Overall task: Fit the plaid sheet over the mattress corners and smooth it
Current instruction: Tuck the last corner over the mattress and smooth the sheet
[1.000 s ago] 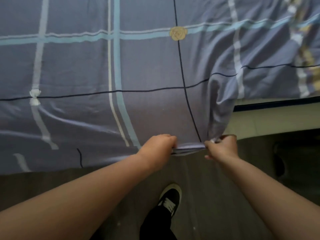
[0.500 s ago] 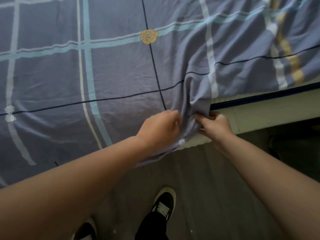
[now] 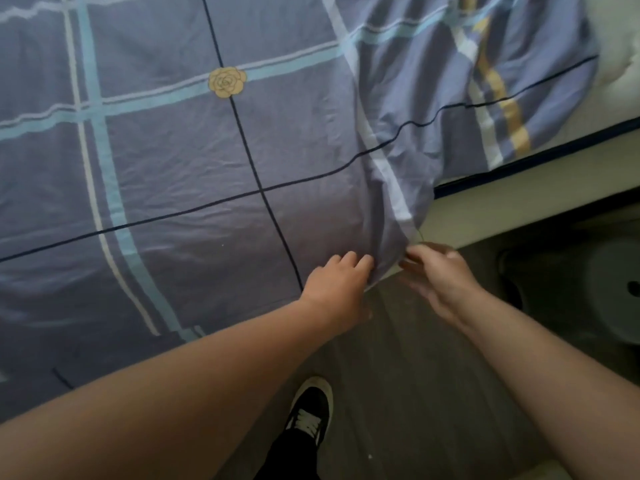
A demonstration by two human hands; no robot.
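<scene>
The plaid sheet (image 3: 180, 161) is blue-grey with light blue, white and dark lines and a tan rose print. It covers the bed and hangs down its near side. A bunched fold of it drops to a point near the bed's lower edge. My left hand (image 3: 337, 282) pinches that fold from the left. My right hand (image 3: 438, 275) grips the same hanging point from the right, fingers curled on the cloth. The white mattress (image 3: 620, 64) shows bare at the top right, where the sheet lies rumpled and short of the corner.
A pale bed base (image 3: 502, 202) with a dark blue trim runs along the right. Below is dark wood floor (image 3: 415, 393). My black shoe (image 3: 310, 410) stands near the bed. A dark round object (image 3: 609, 289) sits on the floor at the right.
The view has drawn closer and shifted right, showing the bare mattress corner. Both hands stay on the hanging fold, now lower on the bed's side than half a second ago.
</scene>
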